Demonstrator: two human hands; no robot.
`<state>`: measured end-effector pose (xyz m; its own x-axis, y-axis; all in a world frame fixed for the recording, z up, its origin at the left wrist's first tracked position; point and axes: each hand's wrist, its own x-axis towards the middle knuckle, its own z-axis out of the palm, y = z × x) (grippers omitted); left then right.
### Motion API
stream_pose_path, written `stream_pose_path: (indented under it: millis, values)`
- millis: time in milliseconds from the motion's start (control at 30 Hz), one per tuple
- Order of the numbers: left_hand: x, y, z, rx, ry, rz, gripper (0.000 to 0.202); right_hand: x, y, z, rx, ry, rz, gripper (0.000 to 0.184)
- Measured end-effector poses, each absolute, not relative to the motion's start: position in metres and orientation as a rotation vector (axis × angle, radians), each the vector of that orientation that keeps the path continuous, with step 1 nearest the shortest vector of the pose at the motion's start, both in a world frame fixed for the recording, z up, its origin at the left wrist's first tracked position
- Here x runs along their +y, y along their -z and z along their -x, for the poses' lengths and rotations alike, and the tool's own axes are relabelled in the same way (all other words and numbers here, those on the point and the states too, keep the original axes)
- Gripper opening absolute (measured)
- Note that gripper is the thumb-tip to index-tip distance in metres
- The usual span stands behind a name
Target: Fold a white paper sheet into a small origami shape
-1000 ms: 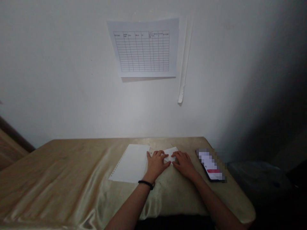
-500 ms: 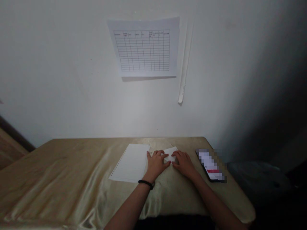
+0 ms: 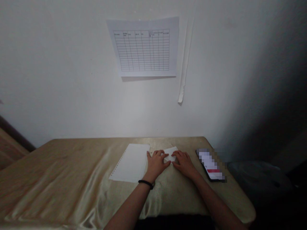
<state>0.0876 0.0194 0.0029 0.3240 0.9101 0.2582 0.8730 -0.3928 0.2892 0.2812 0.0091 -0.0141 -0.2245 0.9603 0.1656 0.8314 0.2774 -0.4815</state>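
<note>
A small folded sheet of paper (image 3: 170,154) lies on the cloth-covered table between my two hands. My left hand (image 3: 157,162) grips its left side, thumb at the near edge and fingers bent over the top. On the opposite side my right hand (image 3: 183,162) holds the paper the same way, fingers curled and thumb near the other thumb. Parts of the paper are hidden under the fingers. Beside my left hand rests a stack of loose-leaf paper (image 3: 130,162) with punched holes along its left edge.
A phone (image 3: 211,166) with a lit, blurred screen lies to the right on the gold tablecloth (image 3: 67,179). On the wall behind hangs a printed table sheet (image 3: 146,48), with a white strip (image 3: 184,70) next to it. A dark, bag-like object (image 3: 259,179) is right of the table.
</note>
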Motion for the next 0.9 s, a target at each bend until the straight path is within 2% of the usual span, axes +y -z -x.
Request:
stream_pose_path:
  millis: [367,900]
  values:
    - [0.0181,-0.0036,-0.0860,1.657,-0.538,-2.520,0.037,0.0139,0.0183,-0.2851,-2.080,-0.434,1.577,0.028]
    - [0.0202,-0.0002,-0.0867,1.680,-0.560,-2.491,0.038,0.0105,0.0163,-0.2820,-2.111,-0.383,1.602,0.030]
